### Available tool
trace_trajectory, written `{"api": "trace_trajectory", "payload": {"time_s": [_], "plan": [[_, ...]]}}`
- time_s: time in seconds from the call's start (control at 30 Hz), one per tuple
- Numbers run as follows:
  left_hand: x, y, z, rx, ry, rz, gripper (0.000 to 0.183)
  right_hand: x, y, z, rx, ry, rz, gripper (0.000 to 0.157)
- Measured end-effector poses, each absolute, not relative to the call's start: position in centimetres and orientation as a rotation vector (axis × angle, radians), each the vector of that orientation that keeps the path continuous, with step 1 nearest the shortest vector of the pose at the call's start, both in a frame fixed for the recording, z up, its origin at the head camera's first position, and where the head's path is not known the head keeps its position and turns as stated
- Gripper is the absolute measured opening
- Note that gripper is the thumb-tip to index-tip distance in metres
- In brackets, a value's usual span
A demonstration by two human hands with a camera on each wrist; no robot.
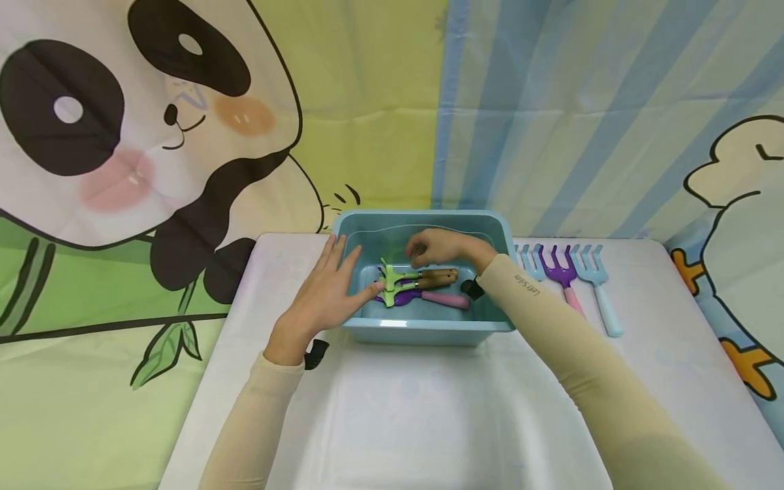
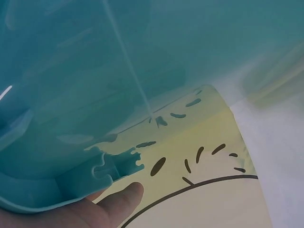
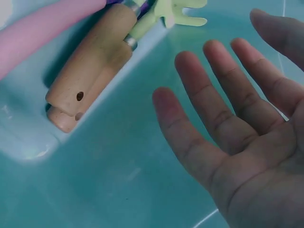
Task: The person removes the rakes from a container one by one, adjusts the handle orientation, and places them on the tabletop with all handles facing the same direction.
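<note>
Head view: hands apart. Left hand (image 1: 324, 291), fingers extended, lies along one end of the blue bin (image 1: 429, 325); right hand (image 1: 439, 246), grasping nothing, hangs inside. Wood-handled tools (image 1: 436, 278) and pink handle (image 1: 445, 299) lie between them; three rakes (image 1: 560, 273) right of right hand, on counter (image 1: 398, 408).

Panda-printed backdrop (image 1: 380, 116), yellow panel (image 1: 367, 88), blue stripes (image 1: 505, 102), white table (image 1: 404, 408)

Beige sleeves (image 1: 569, 354); dark lettering (image 1: 527, 284), perhaps "Letsslim".
</note>
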State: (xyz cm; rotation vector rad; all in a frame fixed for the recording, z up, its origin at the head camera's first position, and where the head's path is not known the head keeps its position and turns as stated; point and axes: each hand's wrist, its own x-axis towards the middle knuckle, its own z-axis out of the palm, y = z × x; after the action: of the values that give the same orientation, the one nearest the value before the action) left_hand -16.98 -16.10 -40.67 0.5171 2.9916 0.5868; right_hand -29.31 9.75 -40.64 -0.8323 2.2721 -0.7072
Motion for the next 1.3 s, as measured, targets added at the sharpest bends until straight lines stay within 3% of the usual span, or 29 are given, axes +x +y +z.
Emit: {"api": "trace_trajectory", "payload": {"time_s": [0.6,0.77,1.3], "plan": [[-17.0,-16.1,-40.9,0.525,2.983,0.606,0.101,-29.4,9.9,-43.4,-0.655,2.155,-0.473,0.038],[-17.1,-16.0,-40.9,0.53,2.985,0.605,0.1,-29.4,9.8,-44.1,-0.679,2.101,-0.439,0.014],[-17.3,-16.1,-40.9,0.533,2.991,0.608,0.099,-28.7,9.4,-45.3,-0.531,2.06,-0.381,0.034]]}}
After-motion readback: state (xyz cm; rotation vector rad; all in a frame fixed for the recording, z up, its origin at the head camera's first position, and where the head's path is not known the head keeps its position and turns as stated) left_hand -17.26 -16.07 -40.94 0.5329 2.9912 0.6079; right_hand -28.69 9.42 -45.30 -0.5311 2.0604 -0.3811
